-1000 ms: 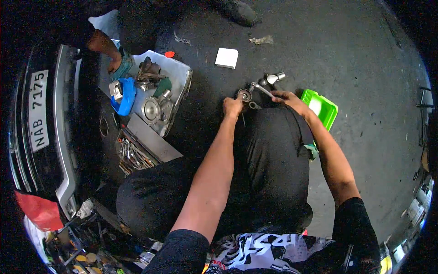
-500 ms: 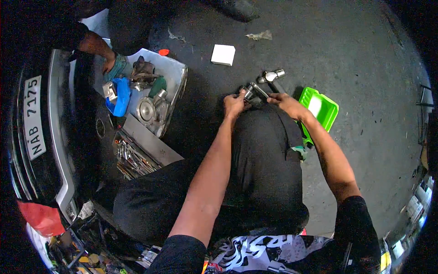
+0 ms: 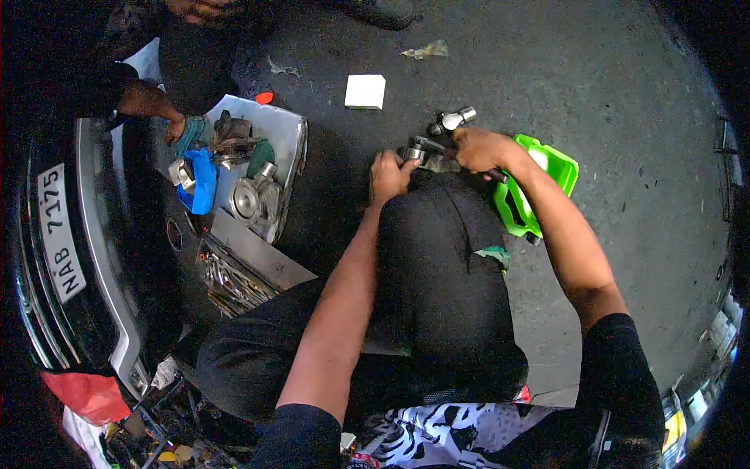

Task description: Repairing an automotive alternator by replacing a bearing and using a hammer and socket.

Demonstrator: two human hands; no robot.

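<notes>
My left hand [image 3: 387, 178] is closed around a round, shiny metal part [image 3: 416, 153] just beyond my knee. My right hand [image 3: 483, 150] grips a bar-shaped tool that looks like a ratchet wrench [image 3: 432, 146], its head at the metal part. Fingers and knee partly hide both pieces. A ball-peen hammer [image 3: 455, 119] lies on the floor just past my right hand, its handle mostly hidden. To the right of that hand stands a bright green plastic tray [image 3: 573, 173], partly covered by my forearm.
A white box [image 3: 365, 92] sits ahead on the floor. At left, a pale bin [image 3: 291, 168] holds metal parts and a blue container [image 3: 205, 181]; another person's hand [image 3: 173, 125] reaches in. Closer are a toolbox of tools [image 3: 230, 277] and a car bumper [image 3: 101, 234].
My right hand has turned and moved up, closer to the hammer head, still gripping the tool. My left hand stays at the metal part. The whole view has shifted slightly.
</notes>
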